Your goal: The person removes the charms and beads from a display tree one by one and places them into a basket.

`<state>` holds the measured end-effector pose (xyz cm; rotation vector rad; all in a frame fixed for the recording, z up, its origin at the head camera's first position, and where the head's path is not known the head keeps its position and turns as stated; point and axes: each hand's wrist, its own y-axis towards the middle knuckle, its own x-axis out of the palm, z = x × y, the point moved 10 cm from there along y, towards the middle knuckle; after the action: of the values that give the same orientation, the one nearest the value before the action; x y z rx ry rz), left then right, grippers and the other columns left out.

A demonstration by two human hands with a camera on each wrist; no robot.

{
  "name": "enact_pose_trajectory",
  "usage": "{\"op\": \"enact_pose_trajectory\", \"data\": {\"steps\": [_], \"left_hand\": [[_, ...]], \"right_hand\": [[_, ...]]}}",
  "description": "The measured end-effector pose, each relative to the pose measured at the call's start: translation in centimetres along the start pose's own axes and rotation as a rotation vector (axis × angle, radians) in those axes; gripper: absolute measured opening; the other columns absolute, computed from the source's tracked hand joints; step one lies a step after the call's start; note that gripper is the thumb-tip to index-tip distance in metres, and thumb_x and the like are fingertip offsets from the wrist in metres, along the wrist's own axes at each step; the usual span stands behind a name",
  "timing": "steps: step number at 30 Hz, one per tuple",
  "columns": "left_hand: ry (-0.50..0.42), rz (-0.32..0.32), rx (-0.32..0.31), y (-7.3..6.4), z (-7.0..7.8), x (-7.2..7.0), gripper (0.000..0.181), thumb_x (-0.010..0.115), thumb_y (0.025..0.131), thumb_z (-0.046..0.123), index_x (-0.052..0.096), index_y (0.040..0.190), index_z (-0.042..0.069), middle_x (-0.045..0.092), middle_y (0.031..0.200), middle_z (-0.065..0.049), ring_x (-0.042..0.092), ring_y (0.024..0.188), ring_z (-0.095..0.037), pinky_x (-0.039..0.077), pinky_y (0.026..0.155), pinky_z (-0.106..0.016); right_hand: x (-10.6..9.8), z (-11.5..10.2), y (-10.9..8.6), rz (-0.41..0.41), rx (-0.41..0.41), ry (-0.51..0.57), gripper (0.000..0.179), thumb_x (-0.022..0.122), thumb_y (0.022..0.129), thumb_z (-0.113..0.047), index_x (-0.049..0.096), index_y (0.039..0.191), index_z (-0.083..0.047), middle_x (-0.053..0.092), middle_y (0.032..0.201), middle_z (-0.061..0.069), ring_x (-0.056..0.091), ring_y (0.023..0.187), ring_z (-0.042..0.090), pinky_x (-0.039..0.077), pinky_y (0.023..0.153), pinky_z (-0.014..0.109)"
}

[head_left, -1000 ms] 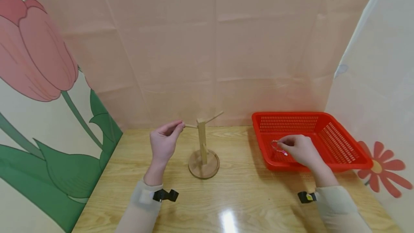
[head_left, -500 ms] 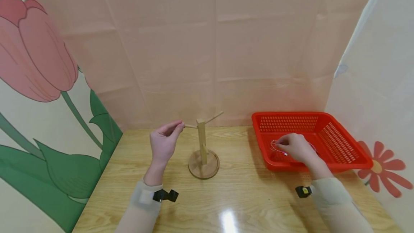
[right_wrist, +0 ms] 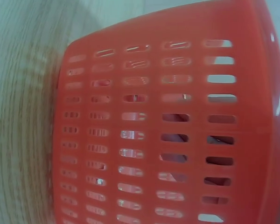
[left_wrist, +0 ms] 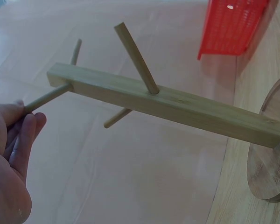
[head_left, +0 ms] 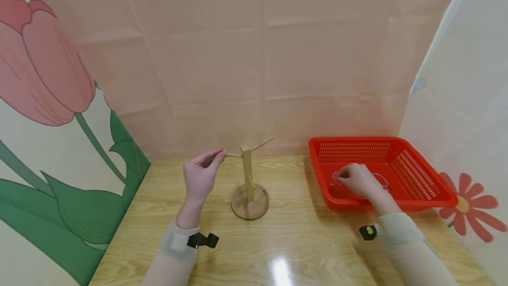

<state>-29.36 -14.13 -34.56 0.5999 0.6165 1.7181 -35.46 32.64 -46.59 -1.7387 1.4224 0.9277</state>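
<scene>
A wooden peg stand with a square post and round base stands upright on the table. My left hand pinches the tip of its left upper peg between thumb and fingers, as the left wrist view shows closely. On the right, my right hand reaches down into a red plastic basket. Its thumb and fingertips pinch a thin pink-and-white beaded bracelet, partly hidden by the hand. Another beaded loop lies in the basket behind the hand. The basket's slotted wall covers most of the right wrist view.
The wood-grain table spreads in front of the stand and basket. A pink cloth backdrop rises behind, with flower-printed panels at both sides. More bare pegs stick out from the post.
My right hand has shifted slightly left inside the basket, uncovering more of the beaded loop behind it. The left hand and the peg stand have stayed in place.
</scene>
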Motion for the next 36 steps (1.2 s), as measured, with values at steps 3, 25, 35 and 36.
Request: {"op": "enact_pose_trajectory", "data": {"steps": [3,25,35,36], "left_hand": [[0.003,-0.002,0.005,0.0,0.1,0.0,0.012,0.085,0.091,-0.001,0.083,0.102,-0.005,0.079,0.092,-0.021,0.079,0.082,-0.014,0.066,0.075,-0.025],[0.002,0.001,0.007,0.0,-0.1,0.0,0.013,0.085,0.090,-0.003,0.082,0.102,-0.006,0.079,0.092,-0.022,0.079,0.082,-0.011,0.066,0.075,-0.024],[0.007,-0.001,0.015,0.0,0.0,0.0,0.012,0.085,0.091,-0.002,0.083,0.102,-0.005,0.079,0.092,-0.022,0.078,0.082,-0.011,0.066,0.075,-0.024],[0.006,-0.001,0.014,0.0,0.0,0.0,0.012,0.085,0.091,-0.002,0.083,0.102,-0.005,0.079,0.092,-0.022,0.078,0.082,-0.011,0.066,0.075,-0.024]], "right_hand": [[0.2,0.2,0.4,-0.005,0.011,-0.007,0.024,0.079,0.099,-0.016,0.079,0.118,-0.001,0.078,0.102,0.012,0.068,0.086,0.025,0.066,0.085,0.052],[1.0,0.8,1.8,-0.031,0.029,-0.050,0.019,0.076,0.099,-0.007,0.078,0.116,0.003,0.077,0.101,0.015,0.068,0.087,0.027,0.065,0.085,0.054],[1.4,1.4,2.2,-0.037,0.039,-0.041,0.019,0.075,0.100,-0.008,0.078,0.116,0.002,0.077,0.101,0.014,0.068,0.086,0.026,0.065,0.085,0.052],[1.4,1.4,2.2,-0.037,0.038,-0.042,0.018,0.075,0.100,-0.007,0.078,0.116,0.002,0.077,0.101,0.014,0.068,0.086,0.026,0.065,0.085,0.052]]}}
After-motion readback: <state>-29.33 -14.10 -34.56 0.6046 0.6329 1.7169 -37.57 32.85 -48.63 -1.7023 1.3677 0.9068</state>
